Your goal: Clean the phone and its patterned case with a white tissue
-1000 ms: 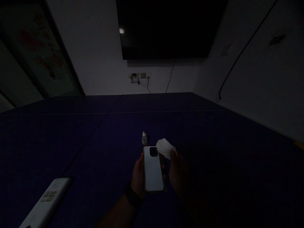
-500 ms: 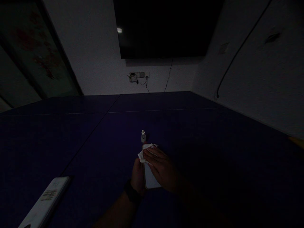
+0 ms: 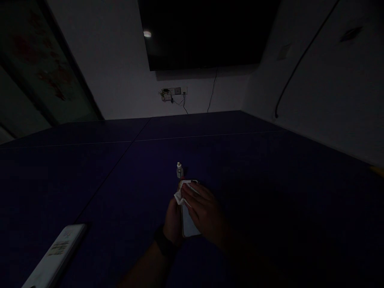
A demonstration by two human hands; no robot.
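Observation:
A phone (image 3: 189,225) with a pale face and a darker edge is held upright-on in my left hand (image 3: 173,221), whose thumb lies along its left side; the fingers behind it are mostly hidden. My right hand (image 3: 202,210) presses a folded white tissue (image 3: 179,197) flat against the phone's upper part, covering much of its right side. Just beyond the phone's top edge stands a small clear bottle (image 3: 179,171) with a white cap. A dark watch sits on my left wrist. The room is very dim.
A long white box (image 3: 57,254) with printing lies on the dark blue table (image 3: 126,192) at the lower left. Farther off are a wall socket with cables (image 3: 172,93), a large dark television (image 3: 207,36) and a hanging cable (image 3: 300,60) at the right.
The tissue has creased a little under my right fingers, which have shifted slightly on the phone's upper part. My left hand keeps its hold. The whole view has tilted slightly.

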